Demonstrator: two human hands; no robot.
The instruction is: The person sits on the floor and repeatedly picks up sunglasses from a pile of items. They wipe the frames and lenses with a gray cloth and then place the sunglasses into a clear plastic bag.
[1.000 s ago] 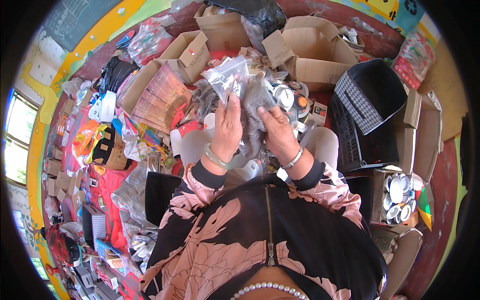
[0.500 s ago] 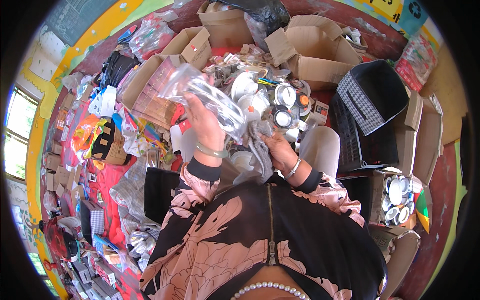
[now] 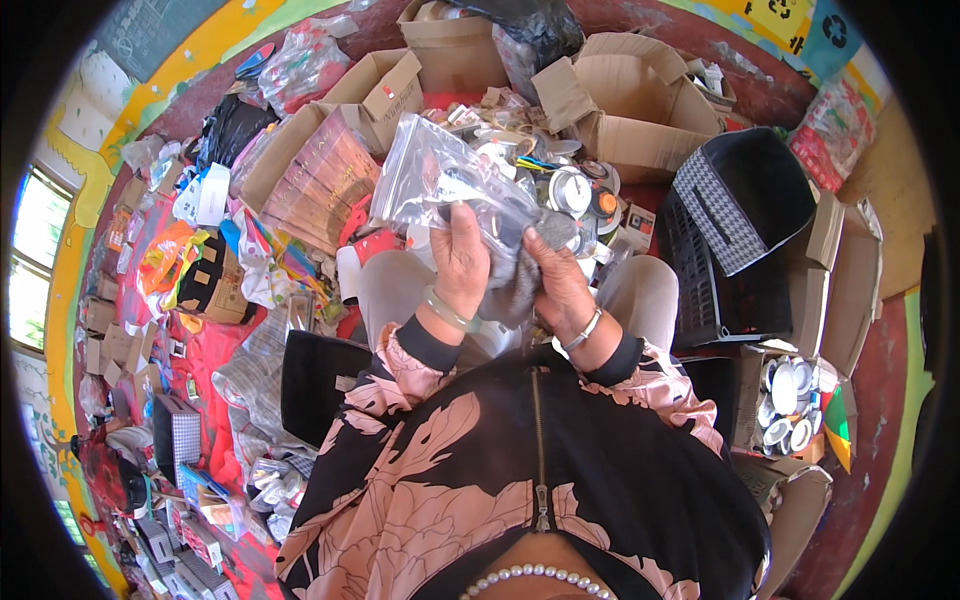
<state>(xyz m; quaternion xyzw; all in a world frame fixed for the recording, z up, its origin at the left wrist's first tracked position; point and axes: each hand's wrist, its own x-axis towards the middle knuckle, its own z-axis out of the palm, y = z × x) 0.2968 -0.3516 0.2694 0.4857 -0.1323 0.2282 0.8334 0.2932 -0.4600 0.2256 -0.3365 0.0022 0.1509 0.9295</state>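
My left hand (image 3: 462, 262) is closed on a clear plastic bag (image 3: 415, 180), thumb on top. Something dark and shiny shows inside the bag, but its kind is unclear. My right hand (image 3: 562, 285) grips a grey cloth (image 3: 528, 285) and presses it against the bag's near right end. Both hands are close together above my lap. Just beyond them lies a pile of round white and silver items, among them a round white-topped piece (image 3: 570, 190) and one with an orange knob (image 3: 606, 201).
Cardboard boxes (image 3: 650, 140) stand open along the far side. On the right are a black crate (image 3: 690, 265), a houndstooth-patterned bin (image 3: 735, 205) and a carton of round white items (image 3: 790, 395). Pinkish printed cartons (image 3: 318, 185) and colourful plastic bags (image 3: 170, 265) lie to the left.
My left hand has come down and right, bringing the bag lower and over my lap. The grey cloth in my right hand now meets the bag.
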